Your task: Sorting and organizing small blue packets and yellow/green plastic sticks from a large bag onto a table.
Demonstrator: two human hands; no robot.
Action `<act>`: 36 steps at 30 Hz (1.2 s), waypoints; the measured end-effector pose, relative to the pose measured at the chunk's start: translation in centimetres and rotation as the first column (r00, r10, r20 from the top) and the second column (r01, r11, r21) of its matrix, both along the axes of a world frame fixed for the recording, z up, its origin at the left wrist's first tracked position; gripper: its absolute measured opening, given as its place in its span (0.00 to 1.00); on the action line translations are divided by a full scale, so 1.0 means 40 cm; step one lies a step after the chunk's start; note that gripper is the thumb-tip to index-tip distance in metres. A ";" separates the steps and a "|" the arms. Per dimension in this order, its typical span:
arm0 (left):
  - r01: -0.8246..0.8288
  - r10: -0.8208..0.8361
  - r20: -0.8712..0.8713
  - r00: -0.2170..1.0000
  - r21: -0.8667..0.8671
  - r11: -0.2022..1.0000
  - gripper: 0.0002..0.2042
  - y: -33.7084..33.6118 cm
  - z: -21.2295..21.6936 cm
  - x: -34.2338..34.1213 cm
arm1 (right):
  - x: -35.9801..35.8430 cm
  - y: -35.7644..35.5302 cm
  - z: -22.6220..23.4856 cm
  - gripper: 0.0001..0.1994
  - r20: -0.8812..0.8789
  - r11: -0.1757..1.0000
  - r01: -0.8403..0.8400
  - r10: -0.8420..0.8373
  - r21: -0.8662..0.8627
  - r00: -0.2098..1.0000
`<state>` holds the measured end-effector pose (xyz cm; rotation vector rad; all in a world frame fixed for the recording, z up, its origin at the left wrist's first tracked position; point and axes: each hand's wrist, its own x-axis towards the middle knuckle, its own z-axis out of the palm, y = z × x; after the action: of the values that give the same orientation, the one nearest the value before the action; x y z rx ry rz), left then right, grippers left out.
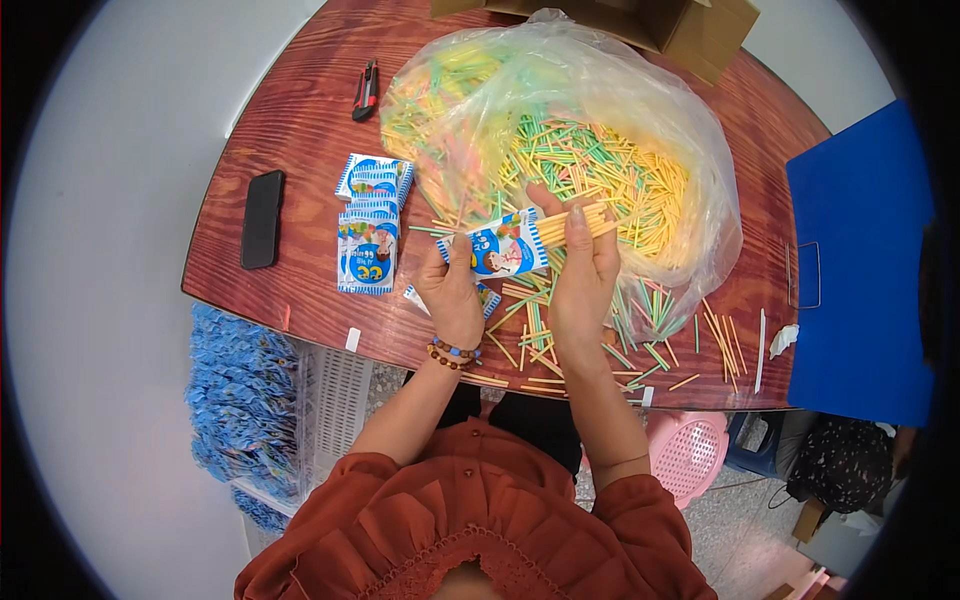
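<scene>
My left hand [452,300] pinches the left end of a small blue and white printed packet [505,250]. In my right hand [585,285] is a bunch of thin yellow and orange sticks [575,226], their ends at the packet's right end; whether they reach inside it I cannot tell. Behind both hands lies a large clear plastic bag [700,130], open toward me and full of yellow, green and pink sticks [640,185]. Another blue and white packet lies on the table, partly hidden under my left hand. Loose sticks [540,340] are scattered below my hands.
Left of the bag are stacked packets [368,255], a black phone [262,220] and a red and black box cutter [366,92]. A cardboard box [700,40] stands at the back. On the right is a blue panel [860,270]. Many blue packets [245,400] fill a container below the table's left edge.
</scene>
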<state>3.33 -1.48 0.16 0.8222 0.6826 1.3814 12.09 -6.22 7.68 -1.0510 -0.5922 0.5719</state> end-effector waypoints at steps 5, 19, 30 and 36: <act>-0.107 0.108 -0.031 0.994 0.033 0.994 0.09 0.001 0.009 0.007 | -0.036 -0.009 -0.019 0.11 0.031 0.997 0.064 -0.065 0.050 0.997; -0.071 0.069 0.187 0.980 0.005 0.997 0.07 0.000 0.006 0.018 | -0.062 0.021 -0.006 0.13 0.099 0.998 -0.062 0.059 0.023 0.993; 0.183 -0.077 0.426 0.901 -0.213 0.960 0.09 0.014 0.018 0.014 | -0.011 0.040 -0.015 0.26 0.223 0.987 -0.126 0.101 0.099 0.970; 0.209 -0.099 0.441 0.892 -0.209 0.955 0.09 0.009 0.032 0.015 | -0.009 0.052 -0.007 0.26 0.441 0.973 -0.176 0.224 -0.147 0.869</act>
<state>3.93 -1.13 1.45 0.3430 0.4252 1.2414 11.73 -4.14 7.39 -1.2406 -1.1073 0.5417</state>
